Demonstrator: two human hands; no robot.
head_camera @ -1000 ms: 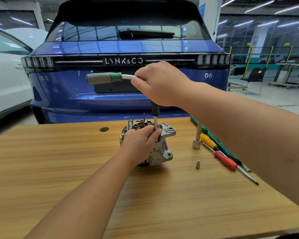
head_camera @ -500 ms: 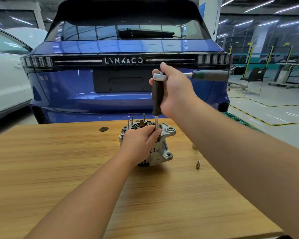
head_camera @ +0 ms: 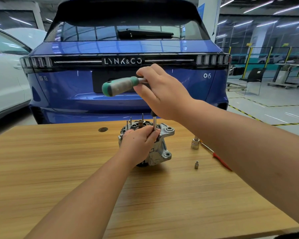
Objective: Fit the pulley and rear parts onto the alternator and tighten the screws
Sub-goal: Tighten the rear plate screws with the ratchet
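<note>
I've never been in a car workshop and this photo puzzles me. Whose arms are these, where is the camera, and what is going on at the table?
There is no machine here: these are a person's two bare arms, seen from a camera worn on their head that looks forward and down.

On the wooden table stands an alternator, a car part of grey metal. The left hand grips it at the top and steadies the thin shaft of a tool. The right hand holds that tool, a ratchet wrench with a green handle sticking out sideways, to turn a screw.

To the right lie a larger socket, a small socket and a red-handled screwdriver, partly hidden by the arm. Behind the table is a blue car.
</note>
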